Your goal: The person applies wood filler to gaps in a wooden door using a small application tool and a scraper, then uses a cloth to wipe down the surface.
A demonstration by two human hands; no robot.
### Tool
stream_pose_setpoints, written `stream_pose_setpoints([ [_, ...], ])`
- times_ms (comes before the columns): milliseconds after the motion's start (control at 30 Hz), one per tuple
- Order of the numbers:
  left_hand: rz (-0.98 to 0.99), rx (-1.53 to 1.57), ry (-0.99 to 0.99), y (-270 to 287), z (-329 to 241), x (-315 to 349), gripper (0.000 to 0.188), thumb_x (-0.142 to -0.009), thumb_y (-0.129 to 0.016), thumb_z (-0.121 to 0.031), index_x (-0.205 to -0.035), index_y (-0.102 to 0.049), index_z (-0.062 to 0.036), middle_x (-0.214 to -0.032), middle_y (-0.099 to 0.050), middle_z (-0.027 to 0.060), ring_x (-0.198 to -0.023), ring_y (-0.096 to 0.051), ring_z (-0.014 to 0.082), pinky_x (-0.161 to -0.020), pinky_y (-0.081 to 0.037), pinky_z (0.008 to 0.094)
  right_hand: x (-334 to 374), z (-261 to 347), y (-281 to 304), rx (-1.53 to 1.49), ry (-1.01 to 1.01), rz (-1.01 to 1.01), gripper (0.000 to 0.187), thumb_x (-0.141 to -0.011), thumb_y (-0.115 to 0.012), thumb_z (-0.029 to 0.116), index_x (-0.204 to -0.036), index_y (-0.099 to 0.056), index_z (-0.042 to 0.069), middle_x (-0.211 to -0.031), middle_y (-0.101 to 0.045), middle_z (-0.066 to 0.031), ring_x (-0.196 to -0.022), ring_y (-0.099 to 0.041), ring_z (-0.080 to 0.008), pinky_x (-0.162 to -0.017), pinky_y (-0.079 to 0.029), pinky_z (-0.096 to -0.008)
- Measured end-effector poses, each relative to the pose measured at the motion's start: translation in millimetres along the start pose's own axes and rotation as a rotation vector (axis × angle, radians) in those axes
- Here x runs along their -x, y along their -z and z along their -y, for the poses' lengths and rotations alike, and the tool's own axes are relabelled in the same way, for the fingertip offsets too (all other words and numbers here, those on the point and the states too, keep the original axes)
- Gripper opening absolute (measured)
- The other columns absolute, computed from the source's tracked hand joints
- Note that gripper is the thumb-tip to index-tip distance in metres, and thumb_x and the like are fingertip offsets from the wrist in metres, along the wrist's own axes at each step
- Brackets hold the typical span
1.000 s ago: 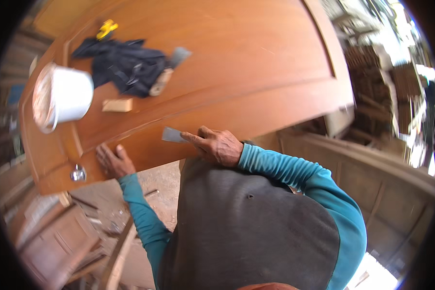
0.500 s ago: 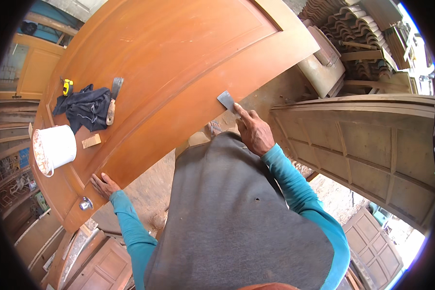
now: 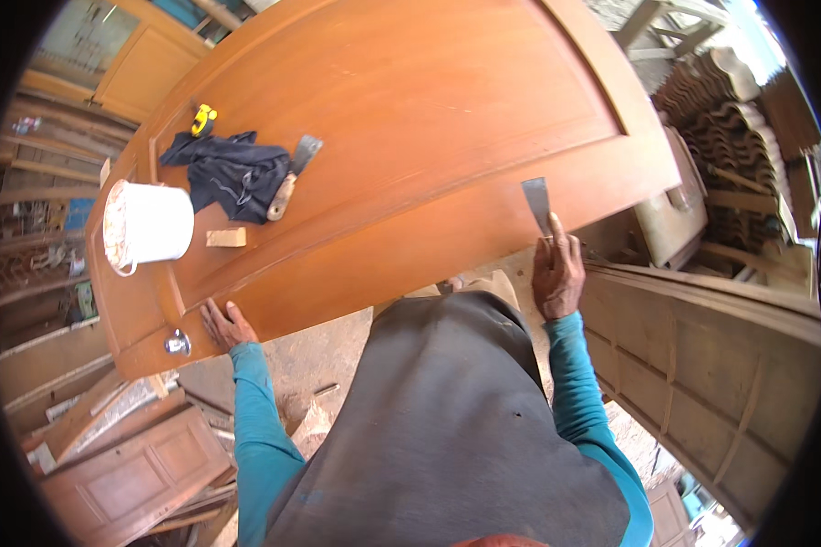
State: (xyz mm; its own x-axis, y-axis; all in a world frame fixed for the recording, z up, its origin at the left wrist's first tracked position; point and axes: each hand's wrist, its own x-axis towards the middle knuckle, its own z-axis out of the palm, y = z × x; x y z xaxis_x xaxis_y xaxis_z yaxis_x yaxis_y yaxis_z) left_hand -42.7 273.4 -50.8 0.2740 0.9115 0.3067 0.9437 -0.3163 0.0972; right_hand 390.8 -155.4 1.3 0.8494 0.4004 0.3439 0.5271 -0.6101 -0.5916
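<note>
A reddish-brown wooden door (image 3: 410, 246) lies flat in front of me. My right hand (image 3: 558, 275) grips a putty knife (image 3: 536, 199), its metal blade over the door's near rail toward the right; whether the blade touches the wood I cannot tell. The handle is hidden in my palm. My left hand (image 3: 229, 325) rests on the door's near edge with fingers spread, beside the round metal doorknob (image 3: 178, 343). Up from that hand lies a small wooden block (image 3: 226, 238), and beyond it a second putty knife (image 3: 294, 178) against a dark cloth (image 3: 237, 173).
A white bucket (image 3: 155, 221) stands at the door's left end, with a yellow tape measure (image 3: 203, 120) beyond it. Panelled doors (image 3: 702, 356) lean at my right, near stacked roof tiles (image 3: 725, 137). Another door (image 3: 137, 474) and timber lie at lower left.
The view has turned, so the door and the things on it sit further right. My right hand has carried the putty knife rightward along the near rail. My left hand stays by the knob.
</note>
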Motion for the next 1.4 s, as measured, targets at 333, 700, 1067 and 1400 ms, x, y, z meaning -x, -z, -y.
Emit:
stream_pose_setpoints([
  [333, 0.072, 0.084, -0.043, -1.0, -12.8, 0.2, 0.057, -0.103, -0.046, -0.034, -0.148, -0.045, 0.0004, -0.156, -0.037, 0.0260, -0.145, -0.035, 0.0398, -0.120, -0.027, 0.0487, -18.4, -16.0, -37.3, -0.011, 0.227, 0.090, 0.052, -0.084, -0.066, -0.002, -0.135, -0.060, 0.003, -0.096, -0.065, -0.0137, -0.078, -0.061, -0.0300, -0.068, -0.049, -0.0421],
  [700, 0.026, 0.113, 0.105, 94.5, 48.5, 32.4, 0.059, -0.105, -0.042, -0.037, -0.151, -0.041, 0.0011, -0.157, -0.036, 0.0245, -0.144, -0.036, 0.0384, -0.119, -0.029, 0.0479, -6.5, 24.1, -26.5, -0.115, 0.301, 0.077, 0.056, -0.070, -0.076, 0.002, -0.126, -0.068, 0.010, -0.093, -0.067, -0.0059, -0.072, -0.059, -0.0205, -0.061, -0.044, -0.0338],
  [1067, -0.002, 0.118, 0.078, 125.0, 37.9, 23.1, 0.057, -0.100, -0.050, -0.029, -0.150, -0.043, -0.0023, -0.158, -0.035, 0.0239, -0.144, -0.033, 0.0425, -0.120, -0.025, 0.0518, 15.1, 67.1, -1.3, 0.007, 0.265, 0.054, 0.051, -0.087, -0.063, -0.002, -0.137, -0.057, 0.000, -0.095, -0.066, -0.0200, -0.077, -0.060, -0.0336, -0.071, -0.052, -0.0439],
  [1400, 0.003, 1.077, 0.217, 153.0, 41.7, 59.2, 0.038, -0.101, -0.054, -0.015, -0.134, -0.057, 0.0032, -0.116, -0.071, 0.0158, -0.113, -0.065, 0.0245, -0.103, -0.047, 0.0368, 46.5, 185.2, -7.1, 0.045, 0.129, 0.352, 0.039, -0.096, -0.055, 0.010, -0.134, -0.059, 0.008, -0.100, -0.070, -0.0193, -0.079, -0.065, -0.0397, -0.079, -0.054, -0.0465],
])
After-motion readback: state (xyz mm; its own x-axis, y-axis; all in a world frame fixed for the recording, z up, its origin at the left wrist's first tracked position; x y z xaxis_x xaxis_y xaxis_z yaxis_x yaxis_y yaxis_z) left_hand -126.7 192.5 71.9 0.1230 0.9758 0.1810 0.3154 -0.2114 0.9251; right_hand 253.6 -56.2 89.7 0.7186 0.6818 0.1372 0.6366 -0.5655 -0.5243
